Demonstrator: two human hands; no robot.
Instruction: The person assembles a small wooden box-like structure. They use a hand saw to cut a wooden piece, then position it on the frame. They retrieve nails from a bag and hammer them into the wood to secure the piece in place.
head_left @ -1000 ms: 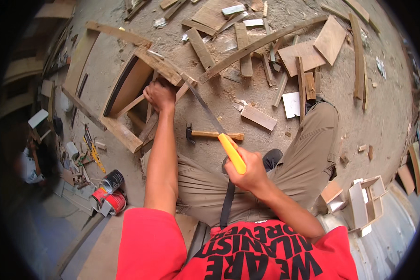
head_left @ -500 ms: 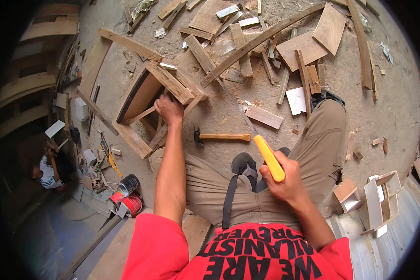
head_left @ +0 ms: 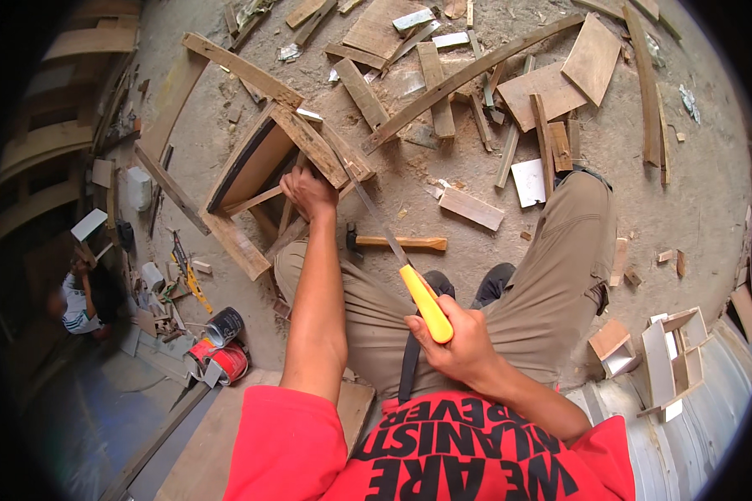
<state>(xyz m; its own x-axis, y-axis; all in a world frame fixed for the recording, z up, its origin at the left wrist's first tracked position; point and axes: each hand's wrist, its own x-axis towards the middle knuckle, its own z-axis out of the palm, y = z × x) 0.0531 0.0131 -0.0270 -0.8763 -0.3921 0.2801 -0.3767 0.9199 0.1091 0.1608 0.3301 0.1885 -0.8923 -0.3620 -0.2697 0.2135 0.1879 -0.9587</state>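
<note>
The saw [head_left: 393,242] runs up the middle of the view — a narrow blade with a yellow handle, its far end lying across the top slat of a rough wooden frame [head_left: 267,179] that stands tilted on the dirt floor [head_left: 710,200]. The right hand [head_left: 455,342] is wrapped shut around the yellow handle, low and close to the body, so the blade slopes away and upward toward the wood; that angle puts the teeth on the frame's upper edge. The left hand [head_left: 309,190] is stretched out ahead, its grip closed on the frame just beside the blade, pressing the piece down — it looks placed there to keep the wood from shifting under the saw.

The person sits with knees apart in tan trousers, shoes [head_left: 468,284] planted on the floor, the frame wedged just ahead of the left knee. A hammer [head_left: 393,243] with a wooden handle lies flat on the floor between the frame and the feet, crossed by the blade as seen from above; whether they touch I cannot tell.

Further out, the floor is strewn with offcuts — planks, short blocks, a long bent strip [head_left: 476,75] and a pale flat board [head_left: 530,182]. To the left stand a few paint tins [head_left: 223,327], and beyond them another person [head_left: 79,292] crouches in shadow. Small open wooden boxes [head_left: 664,355] sit at the right.
</note>
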